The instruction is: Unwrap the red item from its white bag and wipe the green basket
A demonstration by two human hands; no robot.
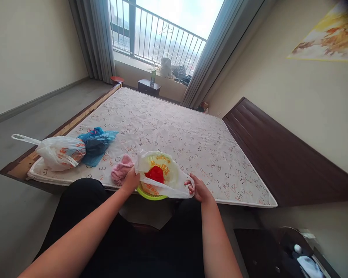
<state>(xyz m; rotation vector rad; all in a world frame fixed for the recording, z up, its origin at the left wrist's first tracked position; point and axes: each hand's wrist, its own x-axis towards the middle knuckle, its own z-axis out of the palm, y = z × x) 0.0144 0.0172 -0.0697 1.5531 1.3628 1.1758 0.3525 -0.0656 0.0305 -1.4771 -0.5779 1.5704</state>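
Note:
A white plastic bag with orange print [174, 188] is stretched between my two hands over a yellow-green basket [152, 197] at the mattress's near edge. My left hand [131, 180] is closed on the bag's left side, right beside a crumpled pink cloth [121, 170]. On the right, my right hand [197, 188] grips the bag's other side, with its fingers curled at the handle. A bright red item [155, 174] lies inside the bag's opening; what it is cannot be made out.
On the mattress [168, 123] at the left lie a full white bag [60, 152] and a blue bag [97, 144]. A dark headboard [266, 154] stands at the right. A small dark table [149, 88] with a green bottle [153, 77] is near the window.

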